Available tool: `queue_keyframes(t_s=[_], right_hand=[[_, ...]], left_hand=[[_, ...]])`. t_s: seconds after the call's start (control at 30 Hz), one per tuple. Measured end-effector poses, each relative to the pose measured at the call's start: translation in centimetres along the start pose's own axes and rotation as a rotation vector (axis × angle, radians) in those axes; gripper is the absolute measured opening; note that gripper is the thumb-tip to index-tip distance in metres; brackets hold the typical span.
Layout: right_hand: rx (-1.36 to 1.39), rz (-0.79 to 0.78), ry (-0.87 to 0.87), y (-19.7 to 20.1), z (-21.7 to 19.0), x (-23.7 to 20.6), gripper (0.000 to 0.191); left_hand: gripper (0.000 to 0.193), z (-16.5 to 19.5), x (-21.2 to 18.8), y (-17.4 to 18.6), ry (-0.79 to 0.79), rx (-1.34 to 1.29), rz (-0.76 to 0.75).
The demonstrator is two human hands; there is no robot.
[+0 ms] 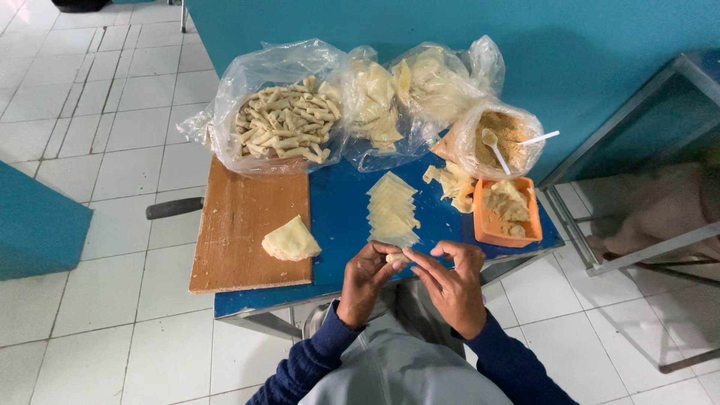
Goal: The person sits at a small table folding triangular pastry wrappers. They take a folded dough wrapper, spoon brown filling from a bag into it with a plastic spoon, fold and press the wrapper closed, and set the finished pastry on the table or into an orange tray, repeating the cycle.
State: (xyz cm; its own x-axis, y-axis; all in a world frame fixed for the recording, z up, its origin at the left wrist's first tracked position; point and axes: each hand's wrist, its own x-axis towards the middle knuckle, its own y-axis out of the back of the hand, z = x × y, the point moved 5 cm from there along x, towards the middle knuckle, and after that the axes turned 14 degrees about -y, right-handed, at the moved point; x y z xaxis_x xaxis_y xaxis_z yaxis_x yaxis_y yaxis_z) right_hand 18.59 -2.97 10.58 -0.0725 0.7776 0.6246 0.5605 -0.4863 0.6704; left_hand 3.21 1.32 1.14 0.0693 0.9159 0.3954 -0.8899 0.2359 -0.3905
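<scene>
roll: small pale dough roll [395, 258], pinched between both hands just above the near edge of the worktop
left hand: left hand [367, 279], fingers closed on the roll's left end
right hand: right hand [452, 283], fingertips closed on the roll's right side
handling: looks light, soft, easily torn or squashed; best held by the ends with fingertips, gentle pressure
wrappers: row of thin pale sheets [392, 209], overlapping, just beyond the hands; floppy, likely to stick
folded piece: folded wrapper [290, 241] lying on the wooden board [240, 225]
finished rolls: clear bag of rolled pieces [283, 124], far left of worktop
filling: orange tub [507, 217] at right, bag of crumbs with white spoon [501, 139] behind it
worktop: small blue table [341, 225], crowded
room: white tiled floor [90, 150], teal wall [570, 52], metal frame at right
</scene>
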Motion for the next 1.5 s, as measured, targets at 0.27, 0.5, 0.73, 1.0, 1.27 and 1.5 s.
queue_keyframes(t_s=[0.27, 0.5, 0.73, 1.0, 1.27, 1.5], right_hand=[[0.098, 0.050, -0.086, 0.4, 0.4, -0.3, 0.044], [0.110, 0.002, -0.082, -0.2, 0.6, -0.2, 0.044], [-0.017, 0.062, 0.019, -0.6, 0.5, -0.8, 0.042], [0.186, 0.024, -0.040, -0.6, 0.9, -0.6, 0.043], [0.243, -0.013, 0.073, -1.2, -0.1, 0.0, 0.059], [0.339, -0.076, 0.038, -2.8, -0.1, 0.6, 0.061]], left_hand=[[0.021, 0.8, 0.1, -0.3, -0.037, -0.079, 0.006], [0.022, 1.6, 0.1, -0.6, -0.088, 0.050, -0.035], [0.022, 1.9, -0.1, -1.0, -0.100, 0.009, -0.055], [0.021, 1.5, -0.4, -0.9, -0.063, -0.060, -0.042], [0.018, 1.1, -0.4, -0.4, -0.069, -0.139, -0.033], [0.023, -0.3, -0.7, 1.1, -0.074, -0.205, 0.010]])
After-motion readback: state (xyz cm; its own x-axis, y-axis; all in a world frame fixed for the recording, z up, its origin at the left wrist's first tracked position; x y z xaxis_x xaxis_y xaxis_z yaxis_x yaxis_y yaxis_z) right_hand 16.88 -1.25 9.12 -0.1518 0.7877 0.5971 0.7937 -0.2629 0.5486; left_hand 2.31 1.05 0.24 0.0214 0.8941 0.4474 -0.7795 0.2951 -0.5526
